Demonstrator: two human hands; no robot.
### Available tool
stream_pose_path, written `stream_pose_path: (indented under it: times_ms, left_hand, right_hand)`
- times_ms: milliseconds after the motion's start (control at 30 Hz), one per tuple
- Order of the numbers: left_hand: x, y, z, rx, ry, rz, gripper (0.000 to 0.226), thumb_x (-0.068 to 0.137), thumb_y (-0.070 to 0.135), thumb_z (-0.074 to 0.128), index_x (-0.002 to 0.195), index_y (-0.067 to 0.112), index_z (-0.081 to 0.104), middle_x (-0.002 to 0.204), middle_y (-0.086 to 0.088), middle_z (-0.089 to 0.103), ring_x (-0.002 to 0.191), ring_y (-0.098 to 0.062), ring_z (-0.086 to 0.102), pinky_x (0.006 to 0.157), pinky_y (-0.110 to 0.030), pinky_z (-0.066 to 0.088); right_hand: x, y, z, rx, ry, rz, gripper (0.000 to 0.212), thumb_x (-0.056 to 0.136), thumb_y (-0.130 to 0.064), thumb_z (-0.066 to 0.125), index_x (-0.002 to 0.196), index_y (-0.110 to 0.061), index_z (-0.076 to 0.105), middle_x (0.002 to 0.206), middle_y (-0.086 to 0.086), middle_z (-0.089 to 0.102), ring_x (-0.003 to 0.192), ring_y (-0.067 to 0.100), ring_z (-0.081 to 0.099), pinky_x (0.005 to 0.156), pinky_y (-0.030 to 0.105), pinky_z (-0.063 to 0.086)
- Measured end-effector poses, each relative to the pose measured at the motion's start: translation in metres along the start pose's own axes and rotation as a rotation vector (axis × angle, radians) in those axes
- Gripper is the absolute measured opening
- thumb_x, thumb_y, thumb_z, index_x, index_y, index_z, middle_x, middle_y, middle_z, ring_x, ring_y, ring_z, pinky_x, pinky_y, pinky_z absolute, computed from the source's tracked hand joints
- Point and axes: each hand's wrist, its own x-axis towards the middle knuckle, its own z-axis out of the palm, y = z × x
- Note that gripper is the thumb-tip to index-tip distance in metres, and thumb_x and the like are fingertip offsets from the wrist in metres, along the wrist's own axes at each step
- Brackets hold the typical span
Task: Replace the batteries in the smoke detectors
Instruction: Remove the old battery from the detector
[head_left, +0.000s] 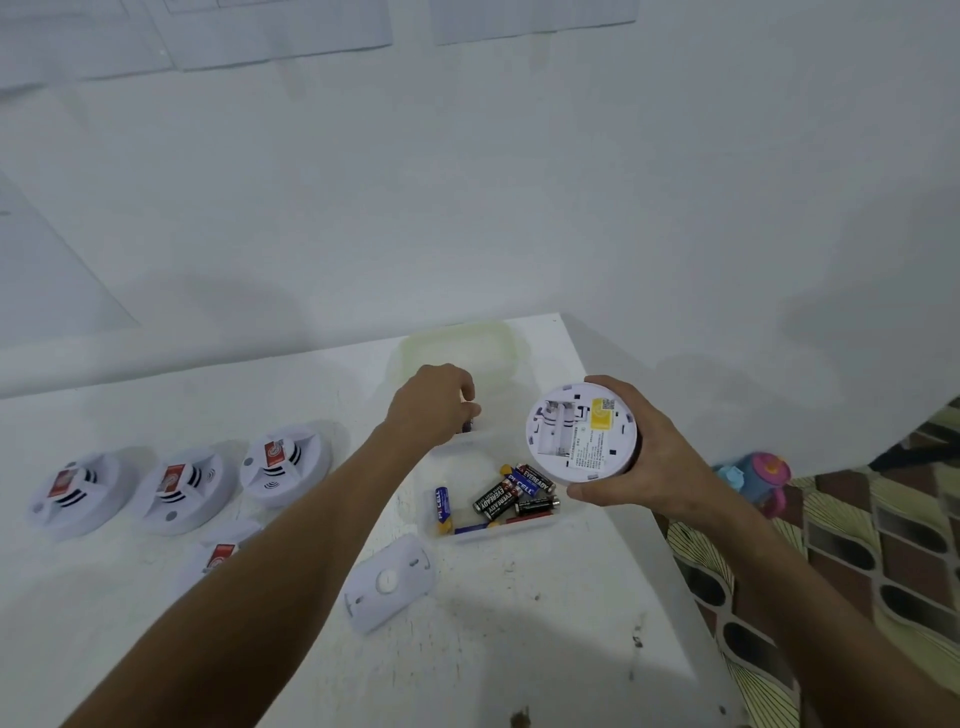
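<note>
Waiting at the left of the counter are four smoke detectors, face up and untouched; whether their batteries are new I cannot tell. A loose back cover lies near the middle. The left hand reaches over the far part of the clear box, fingers closed around something small and dark, probably a battery. More batteries lie in the box. The right hand grips an open detector, its battery slots looking empty. So I judge the work is early: this one needs filling and closing.
</note>
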Motion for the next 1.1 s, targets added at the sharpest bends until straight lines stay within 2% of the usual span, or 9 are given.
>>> stream_pose_path:
  times_ms: [133,233,367,467,567,733,933,1033,1100]
  left_hand:
    - [-0.018,-0.004,-0.011,-0.022,0.082,0.06,0.022,0.089,0.032,0.065,0.105,0.017,0.066,0.099,0.001,0.066,0.079,-0.016,0.058,0.072,-0.028,0.047]
    - [-0.048,-0.006,-0.022,-0.018,0.124,0.106,0.017,0.088,0.031,0.065,0.096,0.016,0.065,0.09,0.001,0.061,0.078,-0.016,0.056,0.067,-0.027,0.042]
    - [-0.086,-0.014,-0.035,0.038,0.013,0.02,0.015,0.083,0.032,0.071,0.084,0.017,0.067,0.078,0.005,0.058,0.072,-0.016,0.06,0.06,-0.024,0.043]
    - [-0.101,-0.016,-0.023,0.098,-0.08,-0.045,0.026,0.08,0.035,0.075,0.102,0.022,0.07,0.098,0.003,0.048,0.081,-0.016,0.058,0.067,-0.024,0.044]
    - [-0.101,-0.017,-0.009,0.137,-0.096,-0.11,0.04,0.081,0.04,0.073,0.118,0.027,0.066,0.11,-0.003,0.041,0.098,-0.021,0.054,0.078,-0.031,0.049]
    - [-0.09,-0.018,0.004,0.168,-0.245,-0.153,0.052,0.074,0.045,0.076,0.122,0.029,0.064,0.122,-0.005,0.046,0.103,-0.024,0.056,0.089,-0.038,0.051]
    - [-0.086,-0.02,0.012,0.107,-0.27,-0.131,0.042,0.074,0.045,0.078,0.107,0.02,0.074,0.111,-0.003,0.063,0.092,-0.02,0.06,0.084,-0.034,0.054]
    - [-0.089,-0.017,0.01,-0.017,-0.184,-0.142,0.038,0.07,0.033,0.084,0.105,0.022,0.075,0.111,-0.004,0.063,0.083,-0.02,0.062,0.071,-0.03,0.052]
    - [-0.092,-0.015,0.006,-0.119,-0.083,-0.157,0.029,0.069,0.029,0.084,0.096,0.022,0.076,0.11,-0.005,0.064,0.066,-0.017,0.059,0.061,-0.028,0.047]
  right_hand:
    - [-0.004,-0.004,-0.001,-0.002,-0.003,0.002,0.094,0.053,-0.012,0.09,0.134,-0.019,0.044,0.117,-0.02,0.06,0.115,0.004,0.056,0.085,0.015,0.05]
    - [-0.009,-0.006,0.001,0.016,-0.017,0.005,0.093,0.053,-0.011,0.09,0.134,-0.023,0.045,0.119,-0.016,0.06,0.115,0.005,0.057,0.086,0.017,0.052]
    - [-0.016,-0.007,0.011,0.034,-0.063,0.019,0.095,0.053,-0.006,0.092,0.133,-0.029,0.045,0.121,-0.016,0.06,0.116,0.005,0.057,0.084,0.016,0.051]
    - [-0.018,-0.006,0.021,0.045,-0.114,0.035,0.095,0.057,0.004,0.091,0.132,-0.031,0.045,0.116,-0.022,0.06,0.112,0.001,0.058,0.081,0.016,0.051]
    - [-0.021,-0.005,0.028,0.035,-0.14,0.035,0.094,0.058,0.005,0.09,0.132,-0.031,0.045,0.116,-0.022,0.06,0.113,0.003,0.057,0.081,0.015,0.05]
    - [-0.025,-0.005,0.032,0.043,-0.15,0.042,0.094,0.059,0.005,0.09,0.134,-0.028,0.043,0.117,-0.023,0.059,0.113,0.001,0.056,0.082,0.015,0.05]
    - [-0.03,-0.006,0.034,0.046,-0.148,0.051,0.093,0.059,0.004,0.09,0.133,-0.029,0.044,0.116,-0.023,0.058,0.114,0.002,0.056,0.082,0.015,0.05]
    - [-0.03,-0.007,0.033,0.046,-0.144,0.055,0.094,0.059,0.003,0.09,0.134,-0.028,0.043,0.117,-0.022,0.058,0.115,0.004,0.056,0.083,0.017,0.05]
    - [-0.03,-0.009,0.033,0.045,-0.141,0.053,0.093,0.059,0.003,0.09,0.134,-0.028,0.043,0.117,-0.021,0.058,0.115,0.005,0.056,0.083,0.018,0.051]
